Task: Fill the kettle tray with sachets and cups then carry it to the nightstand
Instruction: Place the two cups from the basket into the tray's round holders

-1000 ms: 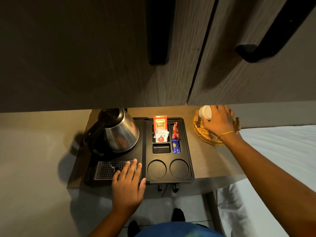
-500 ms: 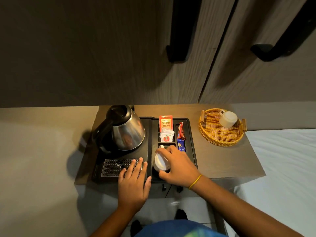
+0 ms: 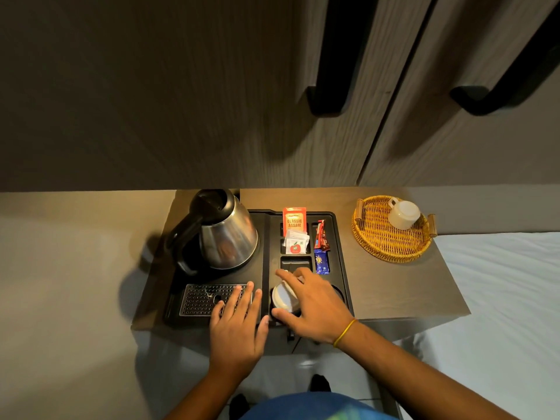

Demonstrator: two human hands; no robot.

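Note:
A black kettle tray (image 3: 266,237) lies on a brown tabletop with a steel kettle (image 3: 225,234) at its back left. Its slots hold an orange tea sachet (image 3: 294,221), a white sachet (image 3: 296,243), a red stick (image 3: 320,236) and a blue stick (image 3: 321,262). My right hand (image 3: 315,304) grips a white cup (image 3: 283,297), upside down, in the left round recess at the tray's front. My left hand (image 3: 239,319) rests flat, fingers spread, on the tray's front edge over the perforated drip grate (image 3: 200,298). A second white cup (image 3: 404,214) lies in a wicker basket (image 3: 388,241).
The wicker basket sits at the tabletop's back right. Dark cabinet doors with black handles (image 3: 333,71) rise behind the table. A white bed (image 3: 500,298) borders the table on the right. The right round recess (image 3: 339,294) shows partly under my right hand.
My right hand lifted one cup out of the wicker basket and brought it left and down to the tray's left round recess. My left hand stayed on the tray's front.

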